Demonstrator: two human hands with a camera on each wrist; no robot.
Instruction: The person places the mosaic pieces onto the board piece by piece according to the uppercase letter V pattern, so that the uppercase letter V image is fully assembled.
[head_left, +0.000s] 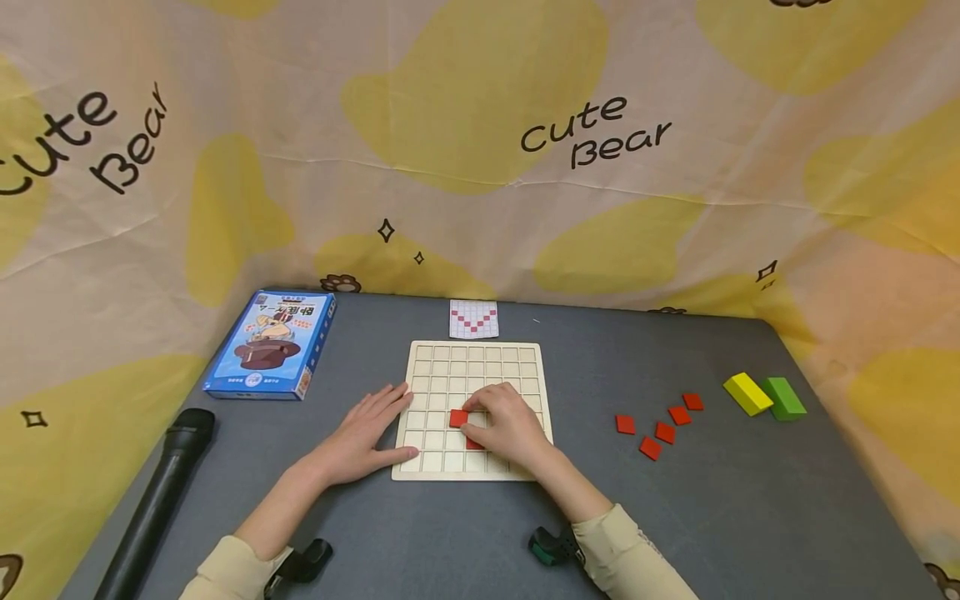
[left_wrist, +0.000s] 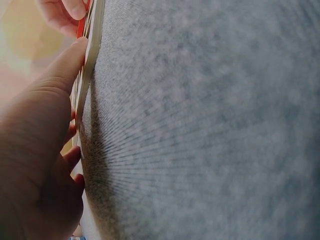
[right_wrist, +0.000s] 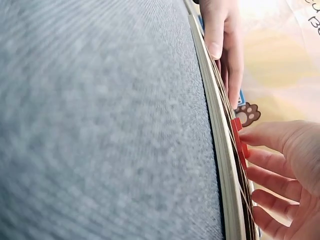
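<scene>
The wooden grid board (head_left: pixel 435 476) lies flat on the grey table. My left hand (head_left: pixel 358 439) rests across its left edge, fingers extended and thumb at the lower left corner. With thumb and index finger my right hand (head_left: pixel 510 425) pinches a red tile (head_left: pixel 458 418) by its right side, over the left-middle cells. A second red tile (head_left: pixel 474 444) sits just below and to the right, partly covered by that hand. In the right wrist view, red tiles (right_wrist: pixel 237 125) show at the fingertips of the right hand (right_wrist: pixel 285 175).
Several loose red tiles (head_left: pixel 664 432) lie right of the board, with a yellow block (head_left: pixel 747 393) and a green block (head_left: pixel 783 398) beyond. A patterned card (head_left: pixel 473 319) is behind the board. At left are a blue box (head_left: pixel 272 346) and a black cylinder (head_left: pixel 161 492).
</scene>
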